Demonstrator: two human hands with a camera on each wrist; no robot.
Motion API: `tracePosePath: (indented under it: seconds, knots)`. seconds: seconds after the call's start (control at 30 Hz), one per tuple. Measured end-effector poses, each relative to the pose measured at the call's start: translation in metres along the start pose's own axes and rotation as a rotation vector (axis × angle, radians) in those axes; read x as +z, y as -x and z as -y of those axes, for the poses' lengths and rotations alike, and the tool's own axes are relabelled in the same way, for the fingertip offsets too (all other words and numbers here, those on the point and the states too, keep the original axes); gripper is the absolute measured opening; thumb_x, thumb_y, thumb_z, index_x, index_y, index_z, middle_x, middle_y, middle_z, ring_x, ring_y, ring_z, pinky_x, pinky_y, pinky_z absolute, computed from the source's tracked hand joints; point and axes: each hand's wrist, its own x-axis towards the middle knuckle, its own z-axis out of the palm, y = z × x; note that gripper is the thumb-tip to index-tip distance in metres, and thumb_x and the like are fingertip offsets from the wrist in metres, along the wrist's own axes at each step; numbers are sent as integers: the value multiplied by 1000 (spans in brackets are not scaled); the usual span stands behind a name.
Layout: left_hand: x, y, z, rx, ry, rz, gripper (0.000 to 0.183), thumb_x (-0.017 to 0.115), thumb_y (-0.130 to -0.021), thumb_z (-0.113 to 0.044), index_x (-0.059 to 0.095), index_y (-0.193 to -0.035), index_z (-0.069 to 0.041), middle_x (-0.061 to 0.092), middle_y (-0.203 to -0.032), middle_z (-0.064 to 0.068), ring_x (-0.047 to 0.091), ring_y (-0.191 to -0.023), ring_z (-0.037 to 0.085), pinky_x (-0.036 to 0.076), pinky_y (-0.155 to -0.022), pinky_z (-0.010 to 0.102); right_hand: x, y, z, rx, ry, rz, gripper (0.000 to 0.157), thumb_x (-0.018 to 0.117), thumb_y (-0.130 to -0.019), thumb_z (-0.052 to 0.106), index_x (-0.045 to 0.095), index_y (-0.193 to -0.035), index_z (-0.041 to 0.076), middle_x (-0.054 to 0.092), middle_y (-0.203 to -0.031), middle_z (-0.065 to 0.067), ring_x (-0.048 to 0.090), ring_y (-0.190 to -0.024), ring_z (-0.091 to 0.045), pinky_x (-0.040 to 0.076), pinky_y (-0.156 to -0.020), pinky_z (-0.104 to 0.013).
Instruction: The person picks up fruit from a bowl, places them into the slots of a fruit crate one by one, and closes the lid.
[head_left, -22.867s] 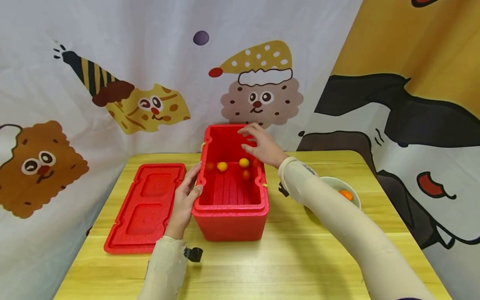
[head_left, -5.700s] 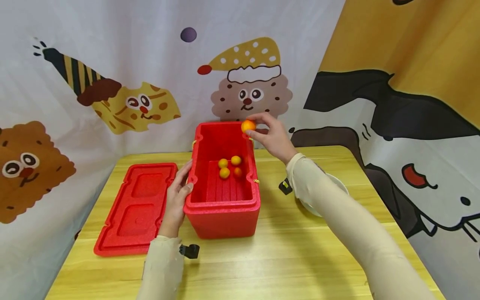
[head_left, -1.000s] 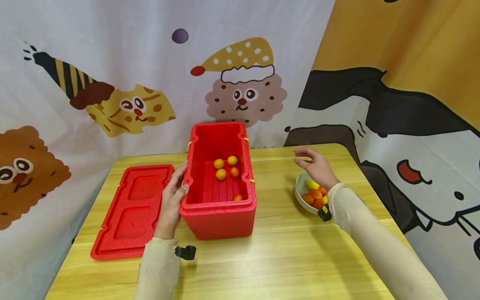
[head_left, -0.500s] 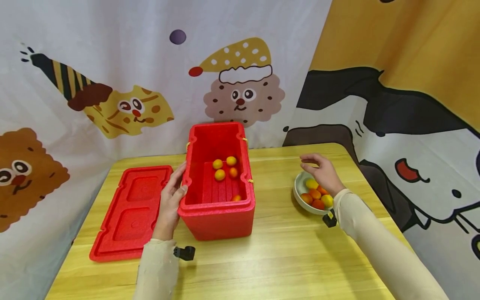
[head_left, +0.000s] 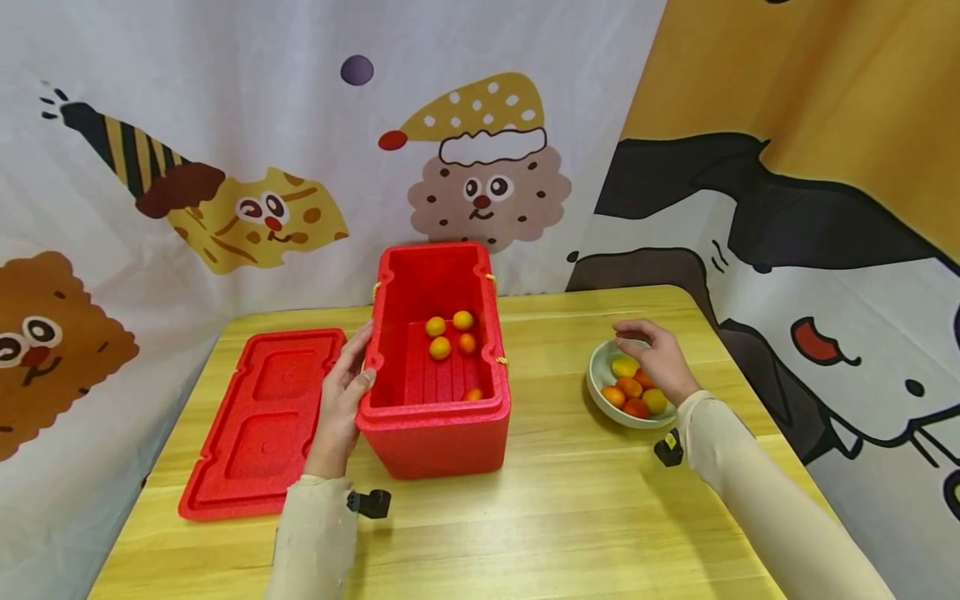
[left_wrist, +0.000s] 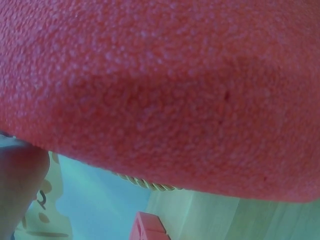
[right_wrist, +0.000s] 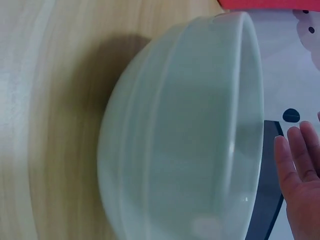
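A red foam box [head_left: 431,450] stands at the middle of the table, with several small orange and yellow fruits [head_left: 440,348] on its floor. My left hand [head_left: 343,408] rests against the box's left side, thumb at the rim and fingers along the outer wall. The left wrist view is mostly filled by the box's red wall [left_wrist: 165,100]. Over a pale green bowl [head_left: 622,418] at the right hovers my right hand [head_left: 660,358], holding nothing, its fingers loosely bent. Orange and yellow fruits [head_left: 628,387] lie inside the bowl. The right wrist view shows these fingers [right_wrist: 287,162] beyond the bowl's rim.
A red foam lid [head_left: 262,425] lies flat on the wooden table [head_left: 570,517] left of the box. Yellow cords [head_left: 491,279] show at the box's rim. Behind the table hangs a curtain [head_left: 300,83] printed with cartoon figures.
Since 22.9 seconds ago more fruits are in the box; one my right hand held 5.7 seconds ago is gone from it. Lately that hand has shifted slightly right and down over the bowl.
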Motion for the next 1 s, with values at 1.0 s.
tracePosePath:
  seconds: [1.0]
  knots:
    - [-2, 1, -1, 3, -52, 18, 59, 44, -92, 4, 37, -150, -1, 33, -154, 10, 33, -136, 25, 45, -99, 27, -9, 2, -50, 110, 186, 62, 38, 61, -96, 13, 57, -129, -5, 52, -132, -26, 50, -119, -40, 40, -101, -52]
